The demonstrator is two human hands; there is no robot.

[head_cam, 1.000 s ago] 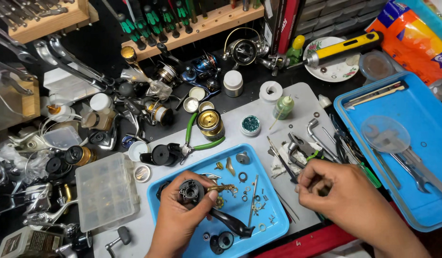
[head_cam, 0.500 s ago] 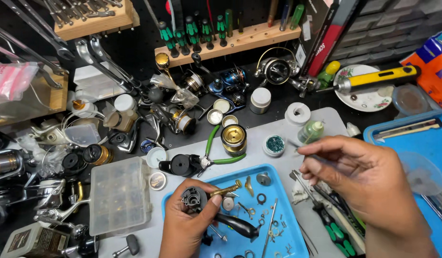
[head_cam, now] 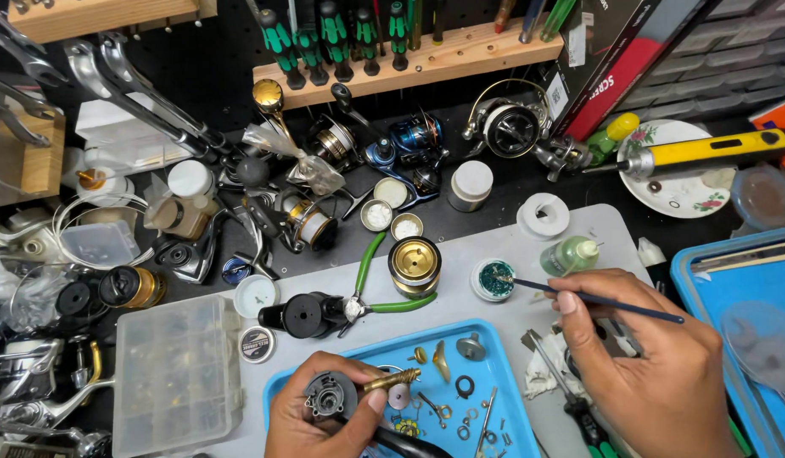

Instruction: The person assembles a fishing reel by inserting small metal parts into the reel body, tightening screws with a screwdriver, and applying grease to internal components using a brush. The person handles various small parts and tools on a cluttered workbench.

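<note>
My left hand [head_cam: 325, 420] holds a dark fishing reel body [head_cam: 331, 394] with a brass shaft [head_cam: 391, 381] sticking out to the right, over the near-left end of a blue parts tray [head_cam: 494, 348]. My right hand [head_cam: 647, 365] pinches a thin dark-handled brush [head_cam: 596, 300]. The brush tip rests in a small round tin of teal grease [head_cam: 494, 279] on the grey mat. Small washers, screws and springs lie loose in the blue tray between my hands.
A gold spool [head_cam: 414, 265] and green-handled pliers [head_cam: 371, 284] lie beside the grease tin. A clear compartment box [head_cam: 176, 365] sits at left. Reels, jars and a wooden screwdriver rack [head_cam: 409, 55] crowd the back. Another blue tray [head_cam: 732, 322] stands at right, a green bottle [head_cam: 571, 254] near it.
My right hand has moved up and left from the tray area, bringing the brush tip into the grease tin. My left hand keeps hold of the reel body.
</note>
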